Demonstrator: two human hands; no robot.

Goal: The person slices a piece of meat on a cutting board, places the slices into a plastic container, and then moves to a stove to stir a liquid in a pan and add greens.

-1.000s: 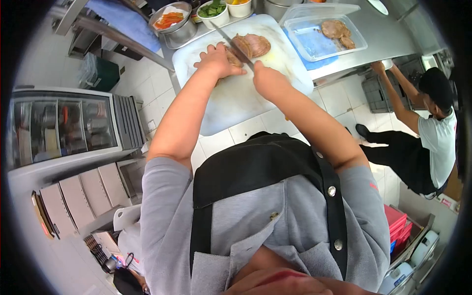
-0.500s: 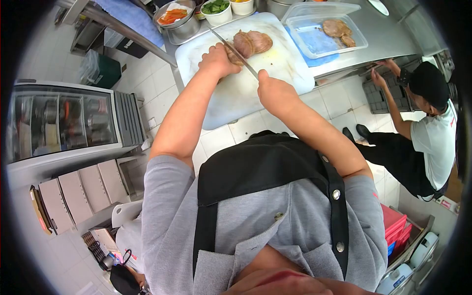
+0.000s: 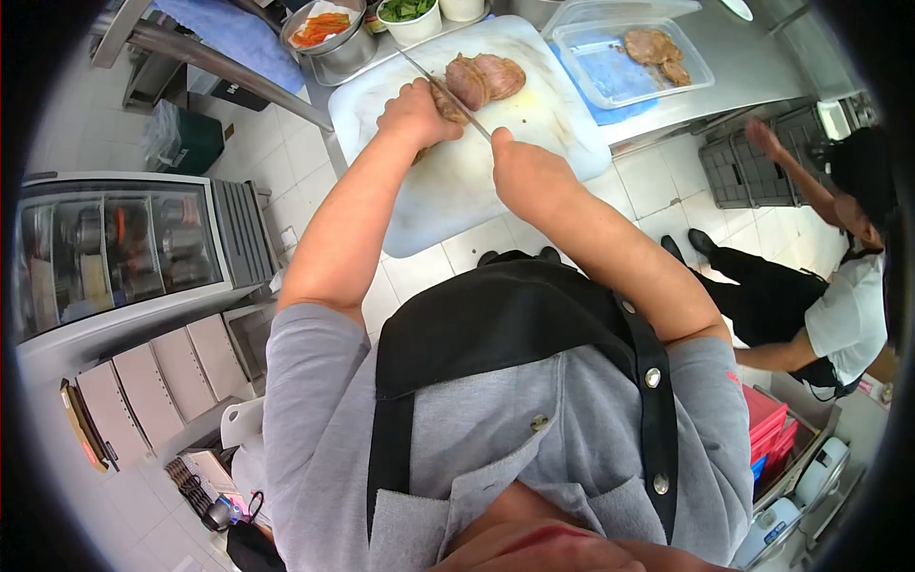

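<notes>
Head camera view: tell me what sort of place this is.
Probably a commercial kitchen: a steel counter with a white cutting board of sliced meat, ingredient tubs, and a glass-fronted chiller.

The cutting board (image 3: 448,181) looks like matt white plastic, faintly stained, and the knife (image 3: 444,92) across it has a bright, smooth metal blade. The sliced meat (image 3: 484,78) has a moist, fibrous brown surface, while the container (image 3: 610,71) beside the board is clear glossy plastic. The bowl (image 3: 335,50) of carrot strips is shiny metal, the counter (image 3: 753,71) brushed steel, and the apron (image 3: 505,324) matt black cloth with metal snaps.
</notes>
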